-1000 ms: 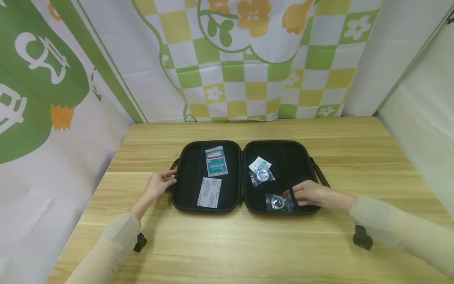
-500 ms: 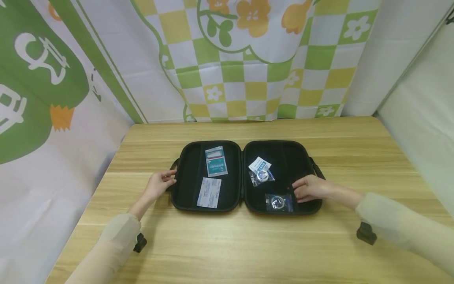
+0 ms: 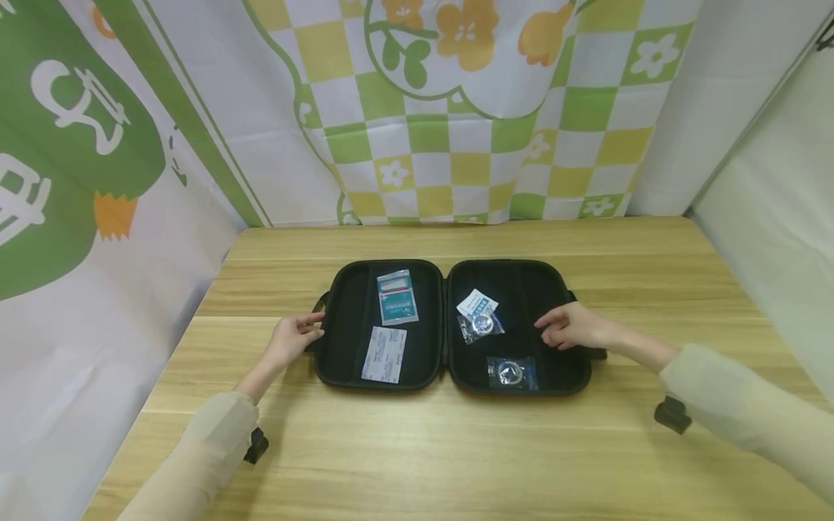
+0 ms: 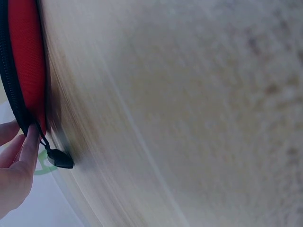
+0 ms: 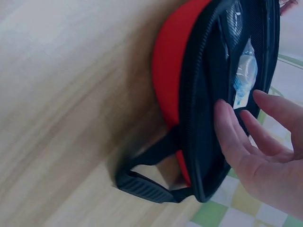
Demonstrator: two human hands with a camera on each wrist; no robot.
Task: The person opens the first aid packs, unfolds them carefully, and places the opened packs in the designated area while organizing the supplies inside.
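A zip case (image 3: 445, 318), black inside and red outside, lies unfolded on the table. My left hand (image 3: 289, 341) is at its left edge, fingertips right at the zipper rim beside a black zipper pull (image 4: 60, 159). Over the right half hovers my right hand (image 3: 576, 327), fingers loosely bent with nothing between them. Below it lies a clear packet (image 3: 511, 373) with a round ring-shaped item. Farther up, another clear packet (image 3: 482, 323) with a round white item overlaps a white-and-blue sachet (image 3: 478, 300). The left half holds a teal packet (image 3: 397, 298) and a white printed packet (image 3: 384, 354).
A black carry handle (image 5: 144, 184) sticks out from the case's right end, near my right wrist. The wooden table (image 3: 417, 456) extends around the case. A green-and-yellow checked cloth (image 3: 469, 145) hangs behind the table's far edge.
My right hand has drawn back from the lower clear packet and risen up and slightly rightward; the packet stays in the case. My left hand has stayed in place.
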